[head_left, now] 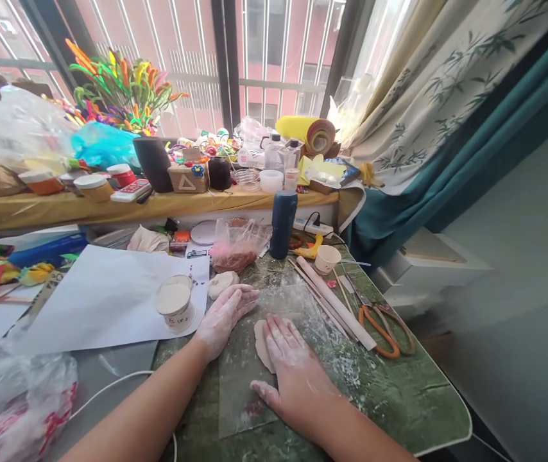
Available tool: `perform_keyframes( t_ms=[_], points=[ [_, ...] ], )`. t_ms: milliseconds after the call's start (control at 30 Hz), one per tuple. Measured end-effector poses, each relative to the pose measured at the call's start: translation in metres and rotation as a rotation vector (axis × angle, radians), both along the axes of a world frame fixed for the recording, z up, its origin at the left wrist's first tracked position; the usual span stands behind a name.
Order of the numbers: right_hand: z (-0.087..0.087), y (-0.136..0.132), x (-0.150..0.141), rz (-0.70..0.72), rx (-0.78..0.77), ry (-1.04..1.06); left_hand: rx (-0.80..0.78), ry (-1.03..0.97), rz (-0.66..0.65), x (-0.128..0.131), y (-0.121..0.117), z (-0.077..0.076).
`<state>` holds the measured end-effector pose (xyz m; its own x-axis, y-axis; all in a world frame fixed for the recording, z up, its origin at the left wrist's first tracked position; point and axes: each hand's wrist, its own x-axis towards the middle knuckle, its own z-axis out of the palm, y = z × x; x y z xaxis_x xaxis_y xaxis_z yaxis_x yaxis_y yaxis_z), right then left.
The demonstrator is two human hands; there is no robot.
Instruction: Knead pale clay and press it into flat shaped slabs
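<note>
My right hand [291, 350] lies flat on a pale, flattened piece of dough or clay [260, 346], its fingers stretched out and its thumb apart. This piece rests on a clear plastic sheet [235, 407] on the green table, and the palm hides much of it. White powder coats both hands. My left hand [223, 317] is held on its edge beside the sheet, fingers extended, with nothing visible in it. Just behind the left hand sits another lump of the pale material [222, 282]. A paper cup [178, 305] topped with similar material stands on white paper to the left.
On the right lie a rolling pin [336, 305], thin sticks and orange-handled scissors [380, 337]. Behind them are a small paper cup [326, 258], a yellow glue gun [310, 249] and a dark blue bottle [283, 224]. A plastic bag [238, 247] stands at the back; a white cable [110, 382] crosses the left.
</note>
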<state>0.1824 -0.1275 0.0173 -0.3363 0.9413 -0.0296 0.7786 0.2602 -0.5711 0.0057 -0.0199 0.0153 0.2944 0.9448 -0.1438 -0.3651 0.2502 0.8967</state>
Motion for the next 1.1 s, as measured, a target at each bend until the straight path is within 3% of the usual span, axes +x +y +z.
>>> perform_keyframes(
  t_ms=[433,533,667,800,967,1100],
  points=[
    [0.006,0.001,-0.014,0.116,-0.044,-0.156,-0.023,-0.055,-0.027,-0.002,-0.001,0.000],
    [0.007,-0.001,-0.006,0.084,0.040,-0.078,-0.018,-0.064,-0.025,-0.002,0.000,-0.001],
    [-0.001,-0.007,0.019,-0.076,0.256,0.081,0.039,-0.020,-0.033,-0.002,0.000,-0.005],
    [-0.016,-0.006,0.041,-0.246,0.342,0.263,0.296,0.275,-0.113,-0.003,-0.008,-0.011],
    [-0.022,0.000,0.044,-0.403,0.276,0.469,0.910,0.806,-0.436,0.000,-0.024,-0.010],
    [-0.025,0.005,0.047,-0.461,0.202,0.618,1.036,1.121,-0.574,0.008,-0.028,-0.013]
  ],
)
